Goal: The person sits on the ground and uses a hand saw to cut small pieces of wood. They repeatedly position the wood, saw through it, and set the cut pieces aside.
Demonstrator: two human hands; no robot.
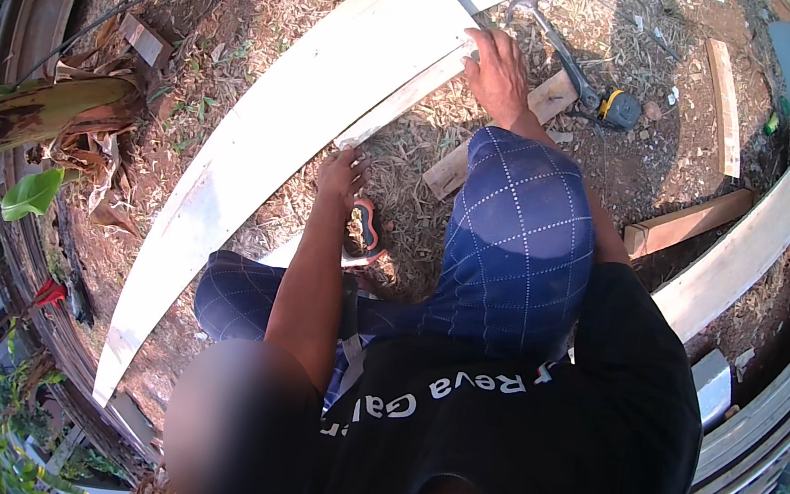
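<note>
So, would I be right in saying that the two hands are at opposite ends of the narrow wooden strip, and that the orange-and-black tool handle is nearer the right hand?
Not quite: the head view shows the orange-and-black tool handle nearer the left hand, not the right hand. The hands are indeed at opposite ends of the narrow wooden strip.

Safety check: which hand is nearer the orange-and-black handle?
Left. The left hand is close, up-left of the handle in view; the right hand is farther, up-right.

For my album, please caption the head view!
A wooden strip, left hand and right hand at its ends, outdoors.
</note>
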